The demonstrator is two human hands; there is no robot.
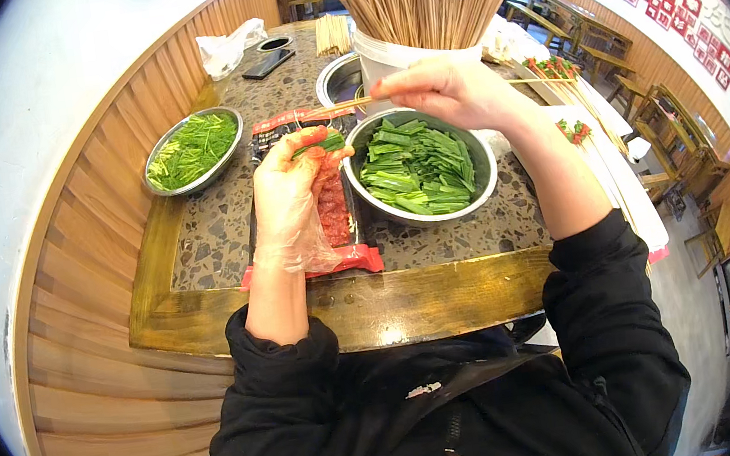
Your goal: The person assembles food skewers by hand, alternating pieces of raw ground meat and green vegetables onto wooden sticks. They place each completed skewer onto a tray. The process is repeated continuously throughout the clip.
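My left hand (289, 196), in a clear plastic glove, pinches a folded piece of green leaf (325, 142) above an open black and red packet of red minced meat (335, 214). A thin wooden skewer (350, 104) lies in the fingers of my right hand (440, 92), roughly level, its left end near the leaf piece; whether it touches the leaf cannot be told. Under my right hand stands a metal bowl (490, 178) of cut flat green leaves (416, 167). Behind the hands, a white bucket (378, 59) holds a large bundle of skewers (423, 2).
A metal bowl of chopped greens (195, 150) sits at the left. Farther back are a phone (269, 64), a small dark dish (275, 44), a plastic bag (230, 47) and more skewers (332, 35). White trays (631, 195) with filled skewers line the right side.
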